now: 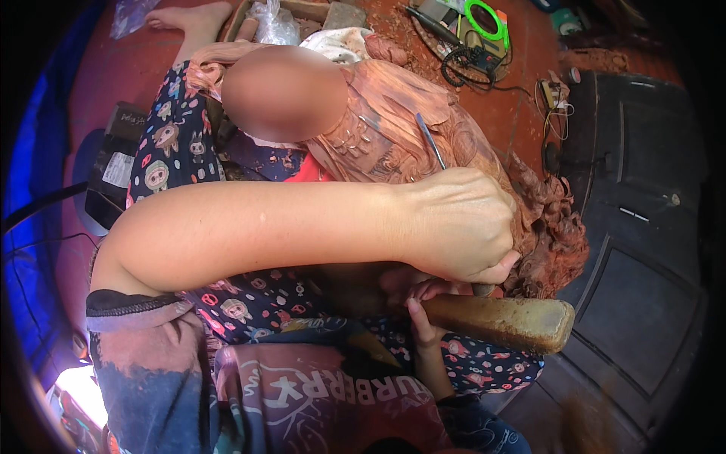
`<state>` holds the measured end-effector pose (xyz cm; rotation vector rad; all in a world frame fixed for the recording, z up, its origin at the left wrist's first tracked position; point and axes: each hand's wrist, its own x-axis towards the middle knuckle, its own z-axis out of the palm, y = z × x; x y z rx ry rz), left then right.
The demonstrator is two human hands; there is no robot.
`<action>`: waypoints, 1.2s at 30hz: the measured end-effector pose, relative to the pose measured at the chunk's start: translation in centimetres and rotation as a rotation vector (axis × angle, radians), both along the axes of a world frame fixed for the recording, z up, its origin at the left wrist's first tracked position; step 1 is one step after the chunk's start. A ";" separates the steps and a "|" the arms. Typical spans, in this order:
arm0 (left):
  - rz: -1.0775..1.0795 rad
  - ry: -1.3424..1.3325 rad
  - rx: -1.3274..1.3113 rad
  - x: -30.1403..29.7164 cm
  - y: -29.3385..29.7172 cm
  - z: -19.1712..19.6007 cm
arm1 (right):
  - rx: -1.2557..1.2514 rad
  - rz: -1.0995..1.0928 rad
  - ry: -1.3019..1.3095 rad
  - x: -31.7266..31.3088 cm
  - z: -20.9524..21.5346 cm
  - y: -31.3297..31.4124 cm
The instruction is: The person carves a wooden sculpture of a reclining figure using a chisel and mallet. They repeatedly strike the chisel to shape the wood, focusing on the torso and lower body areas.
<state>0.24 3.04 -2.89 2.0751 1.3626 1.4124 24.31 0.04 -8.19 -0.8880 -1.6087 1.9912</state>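
Note:
A reddish-brown wooden carving (393, 121) lies across my lap, its rough curled end (552, 234) pointing right. My left hand (461, 223) reaches across my body and is closed around a thin metal chisel (429, 140), whose shaft sticks up above my knuckles; the hand rests against the carving's curled end. Just below it, my right hand (422, 321) grips a worn wooden mallet (507, 321) lying sideways, and only its fingers show. The chisel's cutting tip is hidden under my left hand.
A dark panelled door (643, 227) lies on the floor at right. At the top are a green ring (484, 19), black cables (465, 64), a plastic bag (272, 23) and a bare foot (189, 15). Black boxes (113, 163) sit at left on the red floor.

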 end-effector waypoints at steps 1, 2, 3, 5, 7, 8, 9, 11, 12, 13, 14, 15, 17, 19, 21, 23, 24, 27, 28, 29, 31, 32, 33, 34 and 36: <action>0.005 0.005 -0.008 0.0 0.0 0.0 | 0.034 -0.007 -0.016 0.0 -0.2 0.0; 0.010 0.011 -0.015 -0.1 0.1 0.1 | 0.068 -0.014 -0.032 0.0 -0.4 0.0; 0.015 0.016 -0.023 -0.2 0.1 0.1 | 0.102 -0.021 -0.048 -0.1 -0.6 0.1; 0.001 0.049 -0.063 -0.7 0.1 0.2 | 0.156 -0.005 -0.115 0.1 -1.1 0.0; -0.004 0.056 -0.083 -0.9 0.1 0.4 | 0.203 -0.001 -0.176 0.3 -1.2 0.0; -0.002 0.048 -0.085 -1.0 0.1 0.5 | 0.221 -0.004 -0.203 0.7 -1.1 -0.1; 0.000 0.039 -0.086 -1.0 0.1 0.6 | 0.239 -0.007 -0.231 0.9 -1.2 -0.1; 0.011 0.035 -0.084 -1.1 0.1 0.7 | 0.287 0.027 -0.224 1.3 -2.1 0.3; 0.018 0.031 -0.083 -1.1 0.1 0.7 | 0.311 0.046 -0.222 1.4 -2.3 0.5; 0.023 0.028 -0.095 -1.1 0.1 0.7 | 0.286 0.026 -0.225 1.4 -2.2 0.4; 0.025 0.026 -0.104 -1.2 0.0 0.6 | 0.264 0.004 -0.228 0.9 -1.6 0.2; 0.027 0.023 -0.112 -1.2 0.0 0.5 | 0.242 -0.019 -0.231 0.5 -1.3 0.2; 0.040 0.032 -0.086 -1.1 0.4 0.5 | 0.227 -0.013 -0.139 0.7 -2.1 0.3; 0.053 0.030 -0.088 -0.9 0.5 0.4 | 0.202 -0.019 -0.117 0.8 -2.1 0.3; 0.069 0.020 -0.111 -1.0 0.5 0.5 | 0.176 -0.035 -0.160 -0.1 -1.0 0.1; 0.070 0.023 -0.100 -1.0 0.5 0.5 | 0.131 -0.045 -0.079 -0.1 -1.5 0.2; 0.068 0.024 -0.094 -1.0 0.5 0.5 | 0.107 -0.052 -0.038 0.0 -1.7 0.2; 0.090 0.032 -0.139 -1.1 0.7 0.6 | 0.157 -0.028 -0.210 0.6 -1.3 0.5; 0.091 0.024 -0.137 -1.1 0.7 0.6 | 0.122 -0.048 -0.140 0.3 -1.2 0.5; 0.092 0.017 -0.137 -1.1 0.7 0.6 | 0.085 -0.068 -0.070 -0.3 -1.1 0.3; 0.089 0.022 -0.168 -1.1 0.6 0.5 | 0.065 -0.071 -0.068 -0.4 -0.9 0.2; 0.083 0.032 -0.195 -1.2 0.7 0.6 | 0.086 -0.058 -0.140 -0.1 -0.7 0.5; 0.076 0.042 -0.222 -1.3 0.7 0.7 | 0.106 -0.044 -0.211 0.0 -0.6 0.6; 0.078 0.028 -0.198 -1.3 0.8 0.6 | 0.084 -0.076 -0.144 -0.1 -0.7 0.5; 0.092 0.009 -0.162 -1.2 0.7 0.6 | 0.026 -0.129 -0.002 -0.6 -1.0 0.0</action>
